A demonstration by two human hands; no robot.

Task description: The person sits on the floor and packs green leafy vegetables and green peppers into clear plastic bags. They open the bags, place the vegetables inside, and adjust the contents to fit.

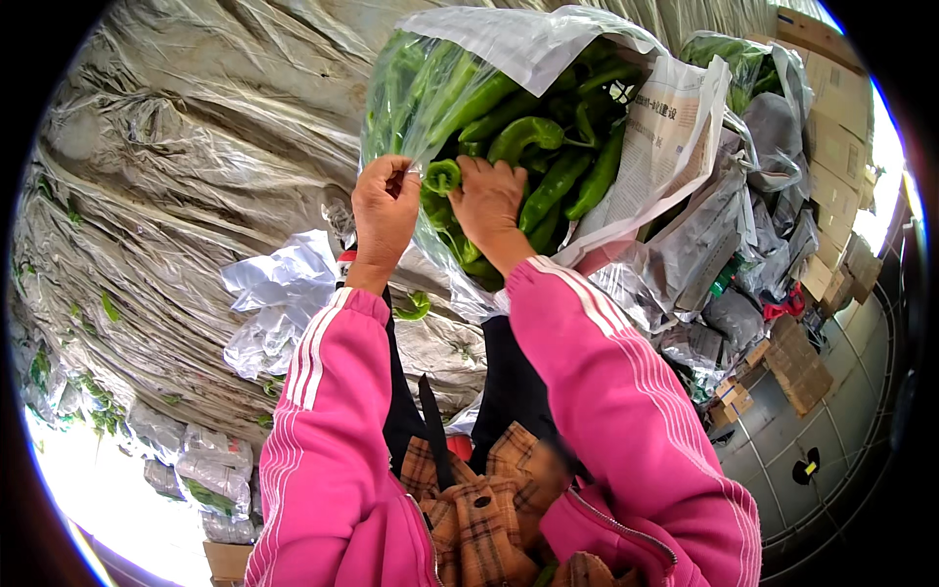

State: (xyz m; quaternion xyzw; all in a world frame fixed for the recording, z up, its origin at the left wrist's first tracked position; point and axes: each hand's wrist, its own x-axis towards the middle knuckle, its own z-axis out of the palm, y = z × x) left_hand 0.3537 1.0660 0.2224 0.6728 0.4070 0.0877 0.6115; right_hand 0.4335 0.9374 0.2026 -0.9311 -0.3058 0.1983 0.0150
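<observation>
A large clear plastic bag (396, 95) full of long green peppers (557, 183) stands open before me, lined with newspaper (638, 139) on its right side. My left hand (387, 209) pinches the bag's left edge between thumb and fingers. Inside the opening, my right hand (490, 199) lies on the peppers, fingers bent down among them; whether it grips one is hidden. A curled pepper (442, 177) sits between the two hands. White paper or film covers part of the bag's top.
A wrinkled, dirty plastic sheet (183, 169) spreads over the ground at left, with crumpled clear plastic (282, 293) and a loose curled pepper (413, 306) on it. Another bag of green produce (733, 62), crumpled bags (704, 257) and cardboard boxes (836, 154) line the right. Packed bags (213, 469) lie lower left.
</observation>
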